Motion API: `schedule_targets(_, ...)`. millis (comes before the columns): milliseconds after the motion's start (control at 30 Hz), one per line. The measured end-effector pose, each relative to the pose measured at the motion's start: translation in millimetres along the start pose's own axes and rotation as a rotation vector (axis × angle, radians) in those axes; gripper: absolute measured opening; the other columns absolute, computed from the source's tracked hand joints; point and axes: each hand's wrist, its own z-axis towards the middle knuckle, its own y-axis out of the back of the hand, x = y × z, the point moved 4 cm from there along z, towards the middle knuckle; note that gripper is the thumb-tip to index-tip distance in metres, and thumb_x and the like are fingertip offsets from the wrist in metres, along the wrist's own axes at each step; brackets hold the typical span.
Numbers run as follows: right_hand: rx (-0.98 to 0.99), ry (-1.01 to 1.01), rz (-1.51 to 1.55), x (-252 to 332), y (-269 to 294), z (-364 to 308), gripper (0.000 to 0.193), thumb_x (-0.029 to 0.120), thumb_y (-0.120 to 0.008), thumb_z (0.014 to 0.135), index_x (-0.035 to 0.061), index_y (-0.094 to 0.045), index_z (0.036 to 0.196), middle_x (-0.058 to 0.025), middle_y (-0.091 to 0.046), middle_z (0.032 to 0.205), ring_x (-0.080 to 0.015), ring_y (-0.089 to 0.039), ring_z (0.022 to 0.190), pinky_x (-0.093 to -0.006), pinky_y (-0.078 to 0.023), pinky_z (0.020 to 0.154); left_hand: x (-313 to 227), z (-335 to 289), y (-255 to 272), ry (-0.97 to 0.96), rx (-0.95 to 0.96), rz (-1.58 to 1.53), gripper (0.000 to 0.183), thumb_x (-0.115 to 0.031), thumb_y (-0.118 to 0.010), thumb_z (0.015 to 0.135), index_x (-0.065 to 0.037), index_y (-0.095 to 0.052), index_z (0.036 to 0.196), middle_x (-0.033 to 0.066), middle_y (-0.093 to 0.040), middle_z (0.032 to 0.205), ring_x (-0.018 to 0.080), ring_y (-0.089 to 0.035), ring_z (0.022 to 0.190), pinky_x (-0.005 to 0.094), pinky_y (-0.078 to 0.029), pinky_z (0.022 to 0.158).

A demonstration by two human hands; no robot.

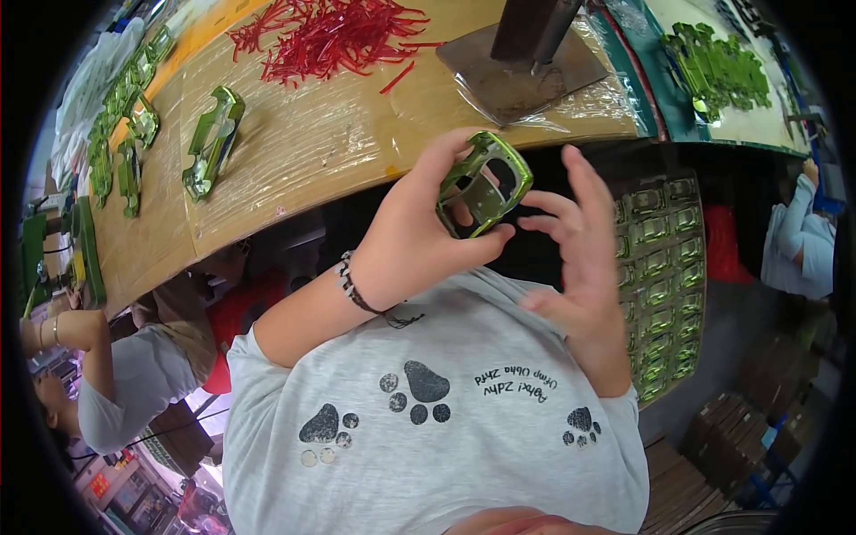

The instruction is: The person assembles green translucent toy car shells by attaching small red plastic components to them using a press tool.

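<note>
My left hand (415,218) grips a shiny green toy car body shell (489,198) by its sides, thumb along the near edge, holding it up just in front of the table's edge. Openings in the shell show dark gaps and a grey-green inner face. To its right is my right hand (580,245), fingers spread and slightly blurred, apart from the shell and with nothing in it. Another green car body shell (214,143) lies alone on the brown, film-covered table (312,169), left of my left hand.
Thin red strips (334,40) lie piled at the table's back. A metal stand (526,76) is right of them. More green shells (129,165) line the far left; others (718,71) are heaped far right. A tray of shells (664,267) sits by my right arm. Co-workers sit on both sides.
</note>
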Motion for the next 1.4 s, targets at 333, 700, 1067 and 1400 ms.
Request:
schedule_targets(333, -0.112, -0.064, 0.085, -19, -19, 22, 0.092, 0.0, -0.072, 0.069, 0.0035, -0.021, 0.146, -0.0112, -0.04, 0.137, -0.0208, -0.049, 0.119, -0.0341, -0.046, 0.095, -8, 14, -10, -0.021, 0.11, -0.283, 0.062, -0.021, -0.066, 0.092, -0.003, -0.033, 0.141, 0.0095, -0.053, 0.125, 0.0149, -0.055, 0.109, 0.0298, -0.05, 0.088)
schedule_targets(700, -0.251, -0.258, 0.65, -25, -2, 50, 0.108, 0.047, -0.083, 0.07, 0.0013, -0.021, 0.146, -0.0138, -0.044, 0.134, -0.0263, -0.053, 0.119, -0.0425, -0.053, 0.094, -16, 46, 0, 0.172, 0.283, -0.722, 0.051, -0.013, -0.043, 0.1, 0.005, -0.028, 0.145, 0.017, -0.051, 0.137, 0.0242, -0.06, 0.115, 0.0357, -0.053, 0.093)
schedule_targets(1067, -0.266, -0.223, 0.65, 2, -3, 69, 0.113, 0.056, -0.08, 0.068, 0.0013, -0.019, 0.145, -0.0123, -0.047, 0.131, -0.0248, -0.059, 0.112, -0.0376, -0.056, 0.089, -36, 52, 0, 0.059, 0.234, -0.774, 0.05, -0.016, -0.041, 0.1, 0.007, -0.03, 0.144, 0.0215, -0.047, 0.139, 0.0299, -0.055, 0.123, 0.0392, -0.051, 0.098)
schedule_targets(1400, -0.162, -0.266, 0.935, 30, -7, 71, 0.072, 0.044, -0.062, 0.092, 0.0011, -0.027, 0.139, -0.0103, -0.051, 0.126, -0.0227, -0.058, 0.113, -0.0392, -0.051, 0.095, -39, 42, 7, 0.081, 0.254, -0.94, 0.047, -0.024, -0.045, 0.103, 0.005, -0.039, 0.139, 0.0131, -0.059, 0.126, 0.0192, -0.063, 0.108, 0.031, -0.053, 0.09)
